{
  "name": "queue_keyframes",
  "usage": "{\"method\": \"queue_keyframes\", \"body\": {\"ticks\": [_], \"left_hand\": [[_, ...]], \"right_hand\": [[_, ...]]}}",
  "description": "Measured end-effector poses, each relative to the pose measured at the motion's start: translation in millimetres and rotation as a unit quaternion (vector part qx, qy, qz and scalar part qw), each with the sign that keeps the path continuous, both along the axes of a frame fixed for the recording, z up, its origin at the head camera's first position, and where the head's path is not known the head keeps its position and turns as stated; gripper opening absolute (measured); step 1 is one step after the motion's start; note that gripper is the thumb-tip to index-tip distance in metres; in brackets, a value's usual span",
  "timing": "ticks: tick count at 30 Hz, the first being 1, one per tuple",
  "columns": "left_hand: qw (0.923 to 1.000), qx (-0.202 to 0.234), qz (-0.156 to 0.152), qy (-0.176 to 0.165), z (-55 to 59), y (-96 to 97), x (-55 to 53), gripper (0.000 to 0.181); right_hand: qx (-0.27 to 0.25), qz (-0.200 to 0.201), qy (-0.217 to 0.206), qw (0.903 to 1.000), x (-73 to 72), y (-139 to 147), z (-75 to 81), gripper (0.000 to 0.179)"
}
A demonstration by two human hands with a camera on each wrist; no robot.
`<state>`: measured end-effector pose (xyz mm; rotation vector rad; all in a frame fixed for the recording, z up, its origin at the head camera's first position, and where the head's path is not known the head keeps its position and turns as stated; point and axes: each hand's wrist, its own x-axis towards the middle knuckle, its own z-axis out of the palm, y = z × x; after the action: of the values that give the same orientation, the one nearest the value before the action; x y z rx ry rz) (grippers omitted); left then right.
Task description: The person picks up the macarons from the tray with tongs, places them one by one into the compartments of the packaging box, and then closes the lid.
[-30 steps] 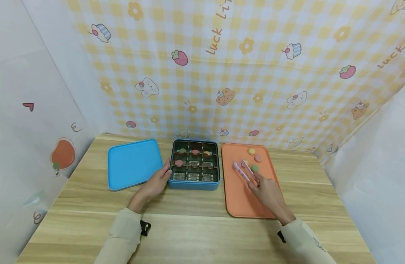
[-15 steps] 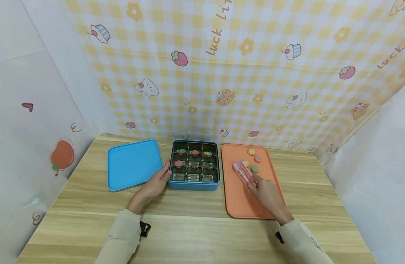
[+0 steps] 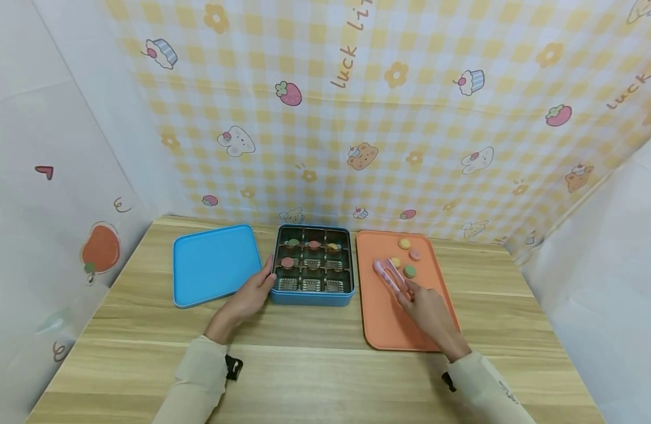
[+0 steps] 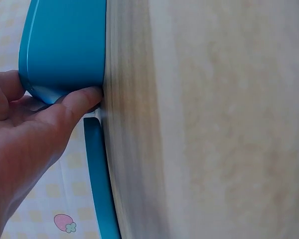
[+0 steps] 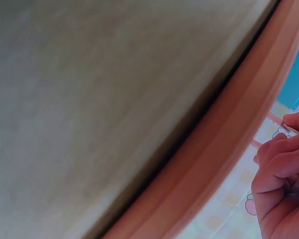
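My left hand (image 3: 253, 291) grips the front left corner of the blue box (image 3: 311, 298), its thumb near the rim. A divided tray in the box holds green, pink and yellow macarons in the back row and a pink macaron (image 3: 287, 262) at middle left. My right hand (image 3: 428, 309) holds pink tongs (image 3: 396, 281) over the orange tray (image 3: 380, 330). Their tips stand apart, beside a yellow macaron (image 3: 396, 262) partly behind one arm; contact cannot be told. A green macaron (image 3: 409, 271), a pink macaron (image 3: 415, 254) and another yellow macaron (image 3: 405, 243) lie close by.
A blue lid (image 3: 214, 265) lies left of the box on the wooden table (image 3: 304, 377). Behind stands a yellow checked backdrop (image 3: 325, 118), with white sheets at both sides. The orange tray sits just right of the box.
My right hand and the tongs have shifted slightly left and down, uncovering more of the green macaron. The left hand and the box stay in place.
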<state>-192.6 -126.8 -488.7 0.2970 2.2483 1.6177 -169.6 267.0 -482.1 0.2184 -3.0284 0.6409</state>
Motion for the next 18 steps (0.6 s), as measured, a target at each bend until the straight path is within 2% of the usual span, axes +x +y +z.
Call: {"method": "queue_keyframes", "body": {"ticks": [7, 12, 18], "left_hand": [[1.0000, -0.006, 0.002, 0.002, -0.3, 0.4, -0.7, 0.058], [1.0000, -0.008, 0.001, -0.006, -0.2, 0.5, 0.2, 0.059], [0.9999, -0.012, -0.002, -0.007, -0.9, 0.8, 0.6, 0.059]], "right_hand": [[-0.001, 0.000, 0.023, 0.9997, -0.8, -1.6, -1.3, 0.020], [-0.005, -0.007, 0.016, 0.9998, -1.3, -3.1, -0.5, 0.015], [-0.015, -0.009, 0.011, 0.9998, -1.3, -3.9, 1.1, 0.023]]}}
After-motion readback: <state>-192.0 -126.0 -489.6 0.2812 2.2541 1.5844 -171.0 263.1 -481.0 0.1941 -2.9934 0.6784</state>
